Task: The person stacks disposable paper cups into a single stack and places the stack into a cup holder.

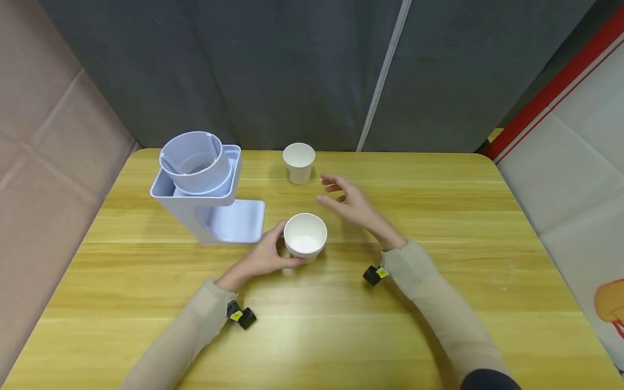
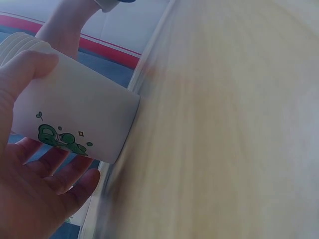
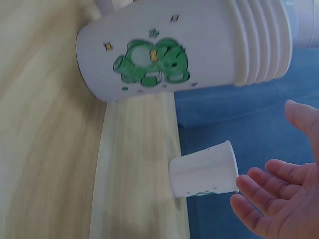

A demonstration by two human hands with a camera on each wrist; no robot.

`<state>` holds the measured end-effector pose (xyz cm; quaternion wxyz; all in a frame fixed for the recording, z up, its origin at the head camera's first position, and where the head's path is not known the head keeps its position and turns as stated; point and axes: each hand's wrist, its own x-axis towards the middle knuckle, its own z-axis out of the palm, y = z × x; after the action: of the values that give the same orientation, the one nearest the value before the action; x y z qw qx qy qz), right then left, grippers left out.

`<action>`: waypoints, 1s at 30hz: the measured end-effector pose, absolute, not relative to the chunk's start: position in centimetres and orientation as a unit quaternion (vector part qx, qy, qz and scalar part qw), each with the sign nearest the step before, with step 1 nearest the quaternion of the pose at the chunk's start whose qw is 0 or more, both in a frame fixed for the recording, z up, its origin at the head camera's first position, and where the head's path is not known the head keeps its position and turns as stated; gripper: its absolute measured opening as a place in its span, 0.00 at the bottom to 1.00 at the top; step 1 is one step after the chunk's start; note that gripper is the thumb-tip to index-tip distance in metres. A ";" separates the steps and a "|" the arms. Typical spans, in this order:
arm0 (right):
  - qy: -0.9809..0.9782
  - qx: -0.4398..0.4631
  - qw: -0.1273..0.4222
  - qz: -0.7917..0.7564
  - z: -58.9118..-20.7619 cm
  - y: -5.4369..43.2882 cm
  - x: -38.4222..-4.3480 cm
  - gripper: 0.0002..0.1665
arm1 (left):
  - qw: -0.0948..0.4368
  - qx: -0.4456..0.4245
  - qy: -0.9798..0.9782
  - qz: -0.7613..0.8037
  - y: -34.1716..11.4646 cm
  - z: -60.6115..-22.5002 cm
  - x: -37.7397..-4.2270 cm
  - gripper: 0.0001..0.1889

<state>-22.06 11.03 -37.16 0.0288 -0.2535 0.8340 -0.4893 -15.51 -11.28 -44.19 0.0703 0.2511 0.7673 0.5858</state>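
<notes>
Around the left side of a short stack of white paper cups (image 1: 305,235) lies my left hand (image 1: 267,253), gripping it with the thumb in front and the fingers behind. The nested rims and a green bear print show on the stack (image 3: 184,50) in the right wrist view. It stands upright on the wooden table. My right hand (image 1: 352,203) hovers to the right of the stack, fingers loosely spread, holding nothing. Beyond it, near the table's back edge, a single white paper cup (image 1: 299,165) stands mouth up, apart from both hands.
A pale blue plastic stand (image 1: 239,222) with a round, open-topped cylinder (image 1: 195,179) occupies the table's left back. Grey curtain (image 1: 302,76) hangs behind the back edge. Light panels (image 1: 575,173) rise along the sides.
</notes>
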 end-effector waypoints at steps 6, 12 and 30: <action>0.846 -0.241 0.018 -0.474 -38.3 10.8 -23.8 0.32 | 0.071 0.254 0.766 0.587 -11.4 -44.3 -15.5 0.41; 0.847 -0.215 0.011 -0.486 -38.6 10.5 -25.2 0.35 | 0.074 0.252 0.765 0.589 -11.4 -44.2 -15.5 0.42; 0.858 -0.140 0.041 -0.492 -39.0 8.8 -29.1 0.43 | 0.071 0.256 0.762 0.591 -11.3 -44.1 -15.7 0.42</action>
<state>-29.09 8.78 -38.97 0.0410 -0.1398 0.8582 -0.4922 -15.66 -11.30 -44.15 0.0710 0.2562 0.7616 0.5911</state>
